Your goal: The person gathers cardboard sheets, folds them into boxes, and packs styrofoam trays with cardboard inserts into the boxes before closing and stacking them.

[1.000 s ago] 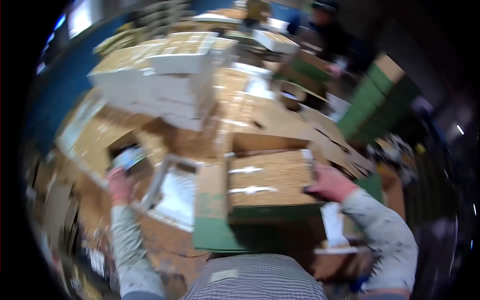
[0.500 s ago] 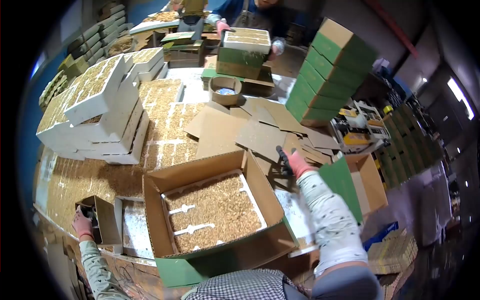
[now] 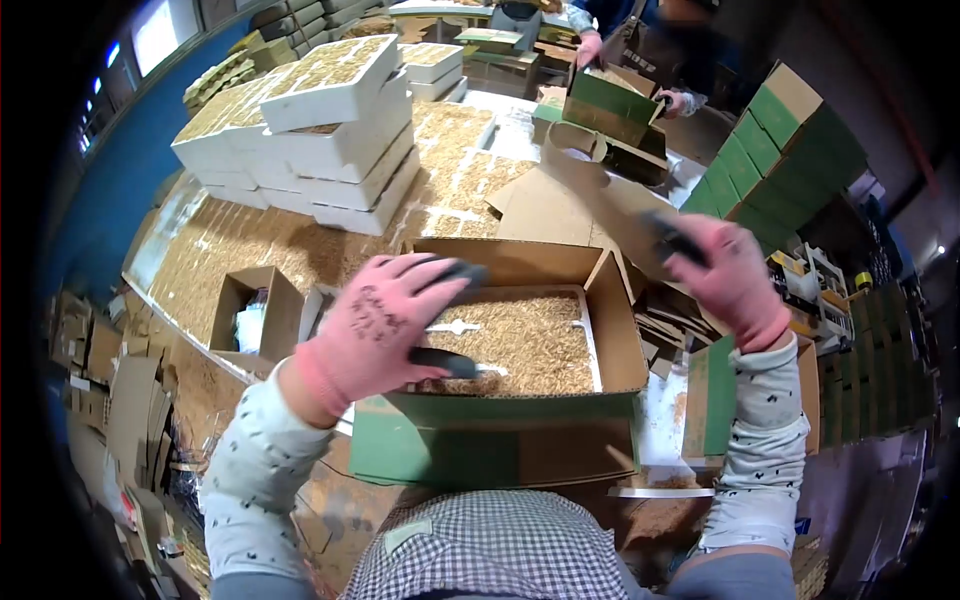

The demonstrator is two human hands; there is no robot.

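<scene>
My left hand [image 3: 385, 325], in a pink glove with dark fingertips, hovers over the near left side of an open green cardboard box [image 3: 440, 435]. Its thumb and fingers are apart, and I see nothing between them. Inside the box lies a white foam tray [image 3: 591, 350] filled with tan, husk-like material [image 3: 535, 335]. My right hand [image 3: 720, 265], gloved the same way, is raised above the box's right side. It grips a brown cardboard sheet [image 3: 595, 195], blurred by motion and tilted toward the far left. The right fingertips are partly smeared.
A small cardboard box [image 3: 285, 315] with something pale inside stands left. Stacked white foam trays [image 3: 340, 155] rise at the back left. Loose cardboard pieces [image 3: 530, 205] lie behind the box. Green boxes [image 3: 765, 150] are stacked right. Across the table, a person's gloved hands [image 3: 590, 48] hold another green box [image 3: 610, 105].
My left hand has left the small box and come over the large box. The right hand has lifted a cardboard sheet from the pile. The view has shifted; the other person's box is now tilted.
</scene>
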